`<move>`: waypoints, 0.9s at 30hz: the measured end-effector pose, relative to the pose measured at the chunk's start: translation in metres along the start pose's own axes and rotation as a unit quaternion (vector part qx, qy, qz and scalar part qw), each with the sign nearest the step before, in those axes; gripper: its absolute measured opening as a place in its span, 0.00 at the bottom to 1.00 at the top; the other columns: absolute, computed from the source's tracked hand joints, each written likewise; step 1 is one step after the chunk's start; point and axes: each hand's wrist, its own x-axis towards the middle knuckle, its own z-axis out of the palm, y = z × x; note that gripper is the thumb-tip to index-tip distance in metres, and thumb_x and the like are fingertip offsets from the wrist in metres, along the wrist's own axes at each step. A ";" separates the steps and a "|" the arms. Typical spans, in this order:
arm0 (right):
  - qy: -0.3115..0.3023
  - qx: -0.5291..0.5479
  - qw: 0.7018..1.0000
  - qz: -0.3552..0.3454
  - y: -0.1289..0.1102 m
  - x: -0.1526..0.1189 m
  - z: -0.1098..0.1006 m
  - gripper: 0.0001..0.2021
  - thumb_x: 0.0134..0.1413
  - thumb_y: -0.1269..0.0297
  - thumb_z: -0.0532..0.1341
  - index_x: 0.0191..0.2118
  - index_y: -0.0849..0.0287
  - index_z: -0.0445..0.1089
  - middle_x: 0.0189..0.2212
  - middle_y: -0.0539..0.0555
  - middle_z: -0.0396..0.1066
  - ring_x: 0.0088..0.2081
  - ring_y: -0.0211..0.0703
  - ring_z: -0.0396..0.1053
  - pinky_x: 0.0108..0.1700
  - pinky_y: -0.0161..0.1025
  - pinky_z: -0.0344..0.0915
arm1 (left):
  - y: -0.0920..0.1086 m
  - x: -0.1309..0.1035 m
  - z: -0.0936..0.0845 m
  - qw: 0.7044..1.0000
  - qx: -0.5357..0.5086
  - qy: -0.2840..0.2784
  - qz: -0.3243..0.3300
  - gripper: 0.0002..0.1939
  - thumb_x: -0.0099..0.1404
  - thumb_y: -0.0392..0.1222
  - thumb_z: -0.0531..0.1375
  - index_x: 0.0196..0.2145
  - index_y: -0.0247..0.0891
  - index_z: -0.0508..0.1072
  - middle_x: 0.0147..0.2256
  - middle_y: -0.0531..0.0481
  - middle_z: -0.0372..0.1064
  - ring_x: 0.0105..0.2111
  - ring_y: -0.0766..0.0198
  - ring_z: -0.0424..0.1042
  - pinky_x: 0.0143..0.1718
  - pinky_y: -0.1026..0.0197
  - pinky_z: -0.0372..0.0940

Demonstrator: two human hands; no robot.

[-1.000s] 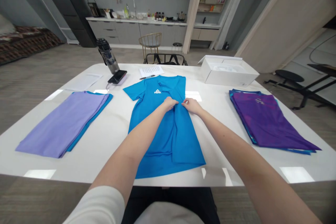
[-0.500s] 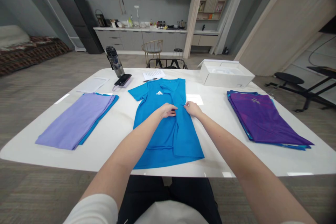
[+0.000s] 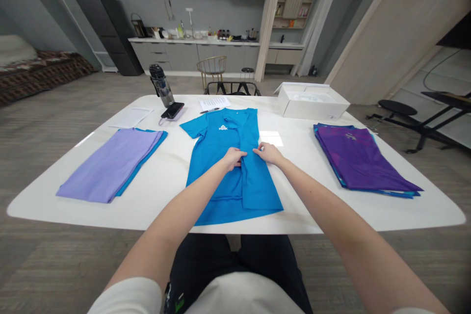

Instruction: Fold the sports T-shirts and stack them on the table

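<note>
A blue T-shirt [image 3: 217, 167] with a white logo lies on the white table in front of me, its right side folded inward over the front while the left sleeve is spread out. My left hand [image 3: 234, 158] pinches the folded layer's inner edge near the middle of the shirt. On the right folded edge, my right hand [image 3: 270, 152] has thumb and fingers closed on the fabric. Both hands sit at about the same height on the shirt, a short way apart.
Folded lilac and blue shirts [image 3: 110, 164] lie at left, folded purple and blue shirts [image 3: 364, 157] at right. Farther back are a bottle [image 3: 161, 86], a phone [image 3: 172, 110], papers [image 3: 131, 117], a pen [image 3: 209, 110] and a white box [image 3: 312, 102].
The view has shifted slightly, so the table's near edge sits higher. Both hands keep their grip on the T-shirt, with almost no movement over it.
</note>
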 end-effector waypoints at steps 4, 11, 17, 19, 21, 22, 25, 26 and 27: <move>-0.026 -0.017 0.999 -0.008 0.001 -0.017 0.000 0.19 0.57 0.44 0.65 0.43 0.55 0.71 0.37 0.56 0.77 0.40 0.48 0.75 0.38 0.36 0.64 | -0.009 -0.013 -0.003 1.000 0.010 -0.001 -0.013 0.11 0.59 0.36 0.67 0.31 0.38 0.66 0.23 0.52 0.68 0.25 0.64 0.71 0.33 0.60 0.70; -0.069 -0.050 0.996 -0.036 0.007 -0.044 0.005 0.22 0.55 0.47 0.68 0.48 0.55 0.69 0.36 0.54 0.77 0.38 0.47 0.75 0.35 0.36 0.62 | -0.027 -0.045 0.004 0.999 -0.025 -0.034 -0.018 0.05 0.67 0.39 0.58 0.38 0.40 0.64 0.27 0.54 0.69 0.25 0.65 0.71 0.32 0.58 0.71; -0.121 -0.067 0.990 -0.028 0.002 -0.060 -0.005 0.14 0.55 0.51 0.68 0.37 0.57 0.73 0.35 0.55 0.78 0.38 0.45 0.75 0.34 0.34 0.61 | -0.042 -0.071 0.005 0.996 0.032 -0.073 -0.040 0.21 0.56 0.39 0.69 0.40 0.41 0.61 0.28 0.54 0.70 0.27 0.64 0.73 0.31 0.58 0.73; -0.152 -0.074 0.985 -0.024 0.000 -0.065 -0.011 0.13 0.55 0.52 0.69 0.34 0.57 0.74 0.33 0.55 0.78 0.37 0.45 0.75 0.33 0.34 0.60 | -0.048 -0.080 0.004 0.994 0.045 -0.081 -0.052 0.21 0.57 0.39 0.69 0.41 0.41 0.61 0.28 0.54 0.70 0.27 0.63 0.74 0.31 0.56 0.74; -0.184 -0.086 0.979 -0.027 -0.001 -0.069 -0.017 0.14 0.52 0.50 0.69 0.32 0.58 0.75 0.31 0.55 0.78 0.36 0.46 0.74 0.32 0.35 0.60 | -0.056 -0.090 0.001 0.992 0.059 -0.090 -0.061 0.22 0.56 0.38 0.69 0.42 0.41 0.61 0.27 0.55 0.70 0.26 0.63 0.74 0.31 0.55 0.75; -0.204 -0.090 0.974 -0.032 -0.002 -0.071 -0.020 0.15 0.51 0.49 0.70 0.30 0.58 0.75 0.30 0.55 0.77 0.35 0.46 0.74 0.32 0.36 0.60 | -0.061 -0.096 -0.001 0.991 0.067 -0.096 -0.065 0.23 0.56 0.37 0.69 0.44 0.40 0.61 0.26 0.55 0.69 0.25 0.63 0.74 0.31 0.54 0.76; -0.283 -0.094 0.952 -0.062 -0.002 -0.080 -0.029 0.19 0.48 0.45 0.69 0.24 0.58 0.73 0.26 0.55 0.76 0.31 0.45 0.72 0.33 0.38 0.60 | -0.076 -0.112 -0.006 0.990 0.094 -0.093 -0.057 0.28 0.57 0.37 0.69 0.50 0.39 0.59 0.23 0.58 0.67 0.22 0.63 0.73 0.28 0.55 0.76; -0.309 -0.092 0.944 -0.072 -0.003 -0.084 -0.031 0.21 0.48 0.44 0.68 0.21 0.58 0.72 0.24 0.54 0.75 0.29 0.44 0.71 0.33 0.38 0.60 | -0.081 -0.118 -0.007 0.990 0.103 -0.088 -0.042 0.30 0.57 0.38 0.68 0.53 0.39 0.58 0.23 0.59 0.67 0.21 0.63 0.73 0.27 0.56 0.76; -0.332 -0.092 0.935 -0.079 -0.004 -0.088 -0.033 0.22 0.48 0.44 0.68 0.19 0.58 0.72 0.23 0.54 0.75 0.28 0.44 0.70 0.33 0.38 0.60 | -0.084 -0.123 -0.008 0.990 0.113 -0.085 -0.020 0.32 0.58 0.38 0.68 0.56 0.39 0.57 0.23 0.59 0.67 0.20 0.62 0.73 0.25 0.58 0.75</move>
